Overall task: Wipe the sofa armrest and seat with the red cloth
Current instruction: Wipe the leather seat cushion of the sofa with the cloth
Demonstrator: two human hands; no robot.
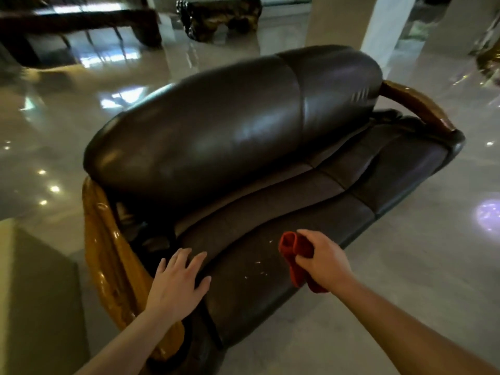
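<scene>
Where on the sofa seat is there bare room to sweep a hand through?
The dark brown leather seat is bare from the right hand, which grips the red cloth, out to the far wooden armrest. A smaller bare patch with pale flecks lies between both hands. The near end is crowded: the left hand lies flat beside the glossy near wooden armrest.

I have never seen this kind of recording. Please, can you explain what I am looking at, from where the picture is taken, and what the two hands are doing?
There is no machine here. A person wears a wide-angle camera on the head, so the single picture looks forward and down at their own bare hands. Before them stands a dark leather sofa with glossy wooden armrests. The left hand lies open and flat on the seat, near the closer armrest. The right hand has a folded red cloth in its grip, just above the seat. Small pale specks lie on the leather beside the cloth.
</scene>
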